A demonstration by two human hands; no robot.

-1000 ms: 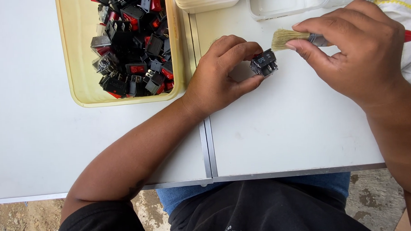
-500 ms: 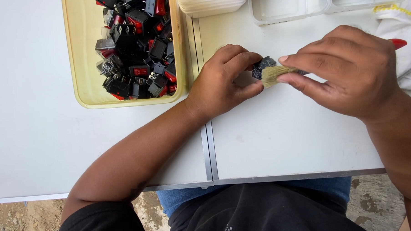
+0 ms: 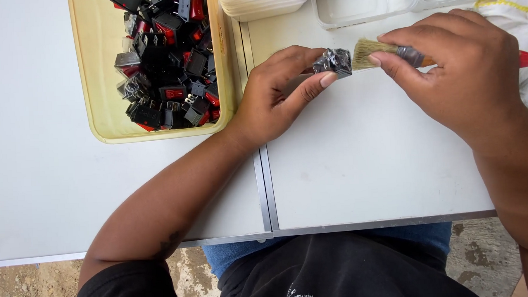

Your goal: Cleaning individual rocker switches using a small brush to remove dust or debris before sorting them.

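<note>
Black switch point(image 3: 333, 62) sits pinched in the left hand point(image 3: 274, 95); the right hand point(image 3: 457, 71) grasps a brush point(image 3: 383, 50). Bristles touch its side, so light strokes and a firm pinch would suit best.

Single view only, worn on the head and aimed almost straight down over the near edge of a white table point(image 3: 364, 162). Close range: both forearms fill much of the frame, with the left hand point(image 3: 274, 95) and right hand point(image 3: 460, 71) meeting just above centre. Lap and dark shirt point(image 3: 338, 269) along the bottom edge, bare ground point(image 3: 23, 286) showing at both lower corners. Far side of the table cropped at the top, cutting off a yellow tray point(image 3: 92, 84) at upper left and clear tubs point(image 3: 364, 10) at upper right. Slightly tilted, table edge sloping up to the right. No second view to overlap with.
</note>
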